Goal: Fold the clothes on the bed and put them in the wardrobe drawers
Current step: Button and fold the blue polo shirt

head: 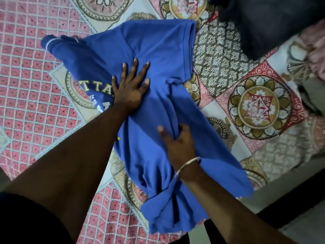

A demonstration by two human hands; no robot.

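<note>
A blue cotton T-shirt with yellow lettering (158, 55) lay spread on the patterned quilted bedspread (35, 85). The left hand (131, 88) rested flat on the shirt's middle, beside the lettering. Nearer the person on the shirt, the right hand (177, 145) gripped a bunch of its fabric. Beyond the shirt to the right, a dark folded cloth (267, 23) lay on the bedspread.
</note>
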